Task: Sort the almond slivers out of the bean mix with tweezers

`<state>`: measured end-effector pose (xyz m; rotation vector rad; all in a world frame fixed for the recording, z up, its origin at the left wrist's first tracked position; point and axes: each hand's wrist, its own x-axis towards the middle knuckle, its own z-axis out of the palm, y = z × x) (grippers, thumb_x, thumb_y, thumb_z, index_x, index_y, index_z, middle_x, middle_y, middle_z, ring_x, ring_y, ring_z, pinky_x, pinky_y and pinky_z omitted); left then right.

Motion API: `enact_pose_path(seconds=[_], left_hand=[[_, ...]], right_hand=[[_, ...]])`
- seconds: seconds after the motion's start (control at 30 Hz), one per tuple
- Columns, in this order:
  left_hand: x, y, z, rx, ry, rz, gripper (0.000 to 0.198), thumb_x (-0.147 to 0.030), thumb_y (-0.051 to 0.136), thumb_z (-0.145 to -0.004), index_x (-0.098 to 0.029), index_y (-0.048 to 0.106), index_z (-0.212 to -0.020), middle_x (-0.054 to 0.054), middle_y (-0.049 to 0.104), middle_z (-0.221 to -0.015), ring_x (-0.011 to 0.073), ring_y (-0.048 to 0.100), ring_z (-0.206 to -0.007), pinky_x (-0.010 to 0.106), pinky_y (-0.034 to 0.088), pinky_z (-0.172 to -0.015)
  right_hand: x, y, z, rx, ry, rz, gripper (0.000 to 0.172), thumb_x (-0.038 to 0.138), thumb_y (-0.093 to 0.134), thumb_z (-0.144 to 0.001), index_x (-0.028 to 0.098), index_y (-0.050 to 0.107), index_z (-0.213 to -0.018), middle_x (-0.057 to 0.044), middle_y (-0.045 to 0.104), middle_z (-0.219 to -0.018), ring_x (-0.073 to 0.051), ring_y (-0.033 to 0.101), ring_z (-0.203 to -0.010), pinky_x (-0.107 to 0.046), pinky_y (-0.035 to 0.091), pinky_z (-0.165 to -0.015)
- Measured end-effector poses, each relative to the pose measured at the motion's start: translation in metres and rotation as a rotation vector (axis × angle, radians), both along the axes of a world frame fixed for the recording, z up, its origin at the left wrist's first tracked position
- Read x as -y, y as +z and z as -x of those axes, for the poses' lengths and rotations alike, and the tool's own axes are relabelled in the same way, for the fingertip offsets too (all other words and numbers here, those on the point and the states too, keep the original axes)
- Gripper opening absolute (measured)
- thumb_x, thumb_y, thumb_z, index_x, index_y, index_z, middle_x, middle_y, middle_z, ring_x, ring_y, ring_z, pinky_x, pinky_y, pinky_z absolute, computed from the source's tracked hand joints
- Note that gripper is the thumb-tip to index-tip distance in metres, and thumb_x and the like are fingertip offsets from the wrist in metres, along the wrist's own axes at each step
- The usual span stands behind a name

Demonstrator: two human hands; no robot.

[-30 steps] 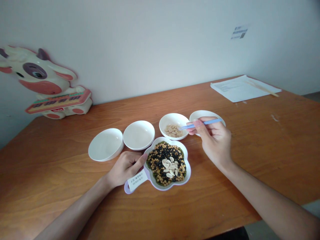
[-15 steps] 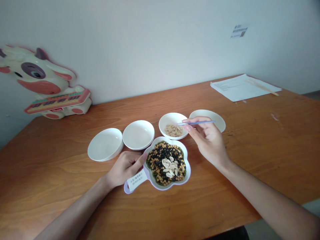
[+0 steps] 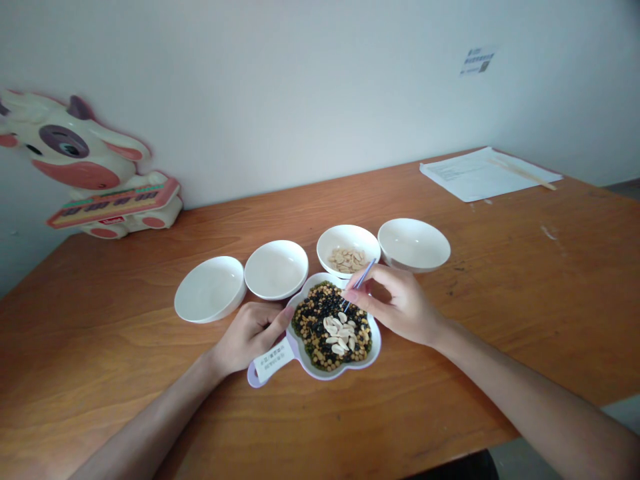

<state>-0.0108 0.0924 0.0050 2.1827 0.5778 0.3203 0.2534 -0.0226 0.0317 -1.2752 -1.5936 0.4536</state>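
Near the front edge of the wooden worktop [image 3: 125, 373], a white flower-shaped dish [image 3: 374, 340] with a short handle sits in front of the row of bowls. It holds a heap of dark seeds and yellow beans [image 3: 313, 320], topped by a cluster of pale nut halves [image 3: 337, 333]. A paper label [image 3: 273, 360] lies across the handle.

The left hand [image 3: 247, 337] is beside the dish, its grip curled closed at the handle end, with the forefinger's tip against the rim. The right hand [image 3: 397, 303] is above the dish's far right side, its grip pinching thin blue chopsticks [image 3: 361, 279] pressed close together. They tilt steeply, with their lower ends among the fingers over the rim, so the tips are hard to make out.

Behind the dish, four round white bowls stand in a row across the worktop's middle. Third from the left is a bowl of pale nut pieces [image 3: 347, 248], just beside the dish's far rim. A plain white bowl [image 3: 414, 243] stands to its right, and two more [image 3: 276, 269] [image 3: 210, 289] stand to its left. Papers [image 3: 475, 173] with a wooden stick [image 3: 523, 173] lie at the far right corner, and a cow-shaped toy [image 3: 85, 160] leans against the wall at the far left corner.
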Motion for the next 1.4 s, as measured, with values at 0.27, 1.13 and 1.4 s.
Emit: enact_pose_path(seconds=[0.27,1.13,1.4], left_hand=[[-0.0007,0.0003,0.0002,-0.008,0.002,-0.014,0.058,-0.039,0.037,-0.108,-0.014,0.04,-0.056,-0.001,0.049,-0.054,0.0062,0.036,-0.049,0.02,0.03,-0.048],[0.0001,0.0018,0.0002,0.002,0.001,0.001,0.058,-0.039,0.037,-0.108,-0.014,0.041,-0.055,-0.001,0.049,-0.054,0.0066,0.036,-0.049,0.021,0.03,-0.048],[-0.0001,0.0006,-0.0003,-0.014,0.007,0.0,0.058,-0.04,0.037,-0.108,-0.015,0.038,-0.056,-0.001,0.046,-0.053,0.0063,0.034,-0.049,0.02,0.029,-0.048]], right_hand=[[0.0021,-0.0011,-0.0012,0.04,0.071,0.05,0.019,0.037,0.069,-0.092,0.018,0.069,-0.087,-0.003,0.074,-0.08,-0.013,0.068,-0.069,-0.023,0.05,-0.057],[0.0027,0.0001,0.0024,0.168,0.19,-0.181,0.01,0.028,0.071,-0.092,0.02,0.068,-0.086,-0.001,0.072,-0.073,-0.012,0.065,-0.062,-0.025,0.052,-0.058],[0.002,-0.0003,0.0023,0.174,0.17,-0.181,0.013,0.03,0.071,-0.092,0.019,0.068,-0.085,-0.002,0.073,-0.073,-0.012,0.066,-0.063,-0.025,0.052,-0.057]])
